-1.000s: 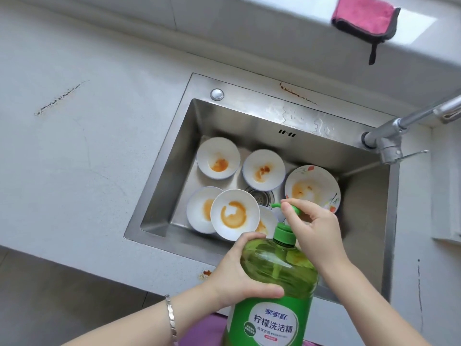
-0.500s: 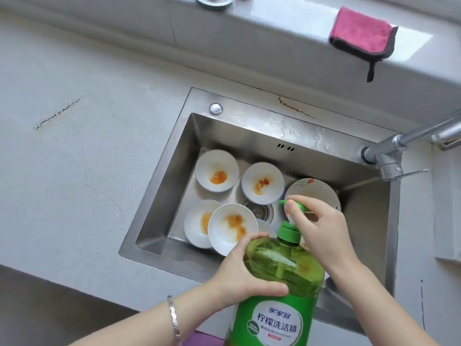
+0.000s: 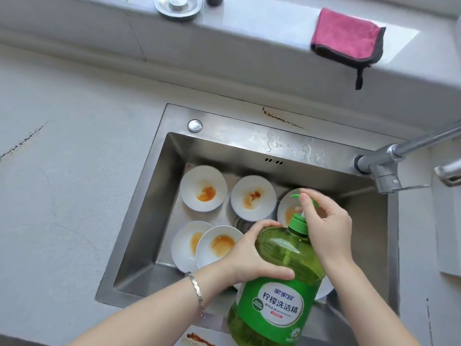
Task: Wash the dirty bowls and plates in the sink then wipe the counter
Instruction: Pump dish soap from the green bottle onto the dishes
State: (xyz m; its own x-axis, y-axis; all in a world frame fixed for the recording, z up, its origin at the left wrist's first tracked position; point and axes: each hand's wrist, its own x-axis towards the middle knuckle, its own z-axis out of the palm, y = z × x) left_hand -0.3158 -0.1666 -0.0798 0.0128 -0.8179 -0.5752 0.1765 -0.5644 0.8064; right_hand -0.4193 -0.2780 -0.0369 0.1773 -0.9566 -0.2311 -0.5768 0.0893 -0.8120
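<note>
L hand clamped on bottle | R hand curled round pump | bottle held over sink | dirty bowls lay inside

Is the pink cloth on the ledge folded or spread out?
Folded: the pink cloth lies doubled on the ledge, with grey-edged layers stacked at its right corner.

Both forearms rise from the bottom edge toward the centre of the frame, the left from the lower left, the right from the lower right. The left hand wraps the shoulder of the detergent bottle, thumb across the near side, a bracelet on its wrist. The right hand sits higher, wrist bent, fingers curled, forefinger and thumb pinching the pump head.
</note>
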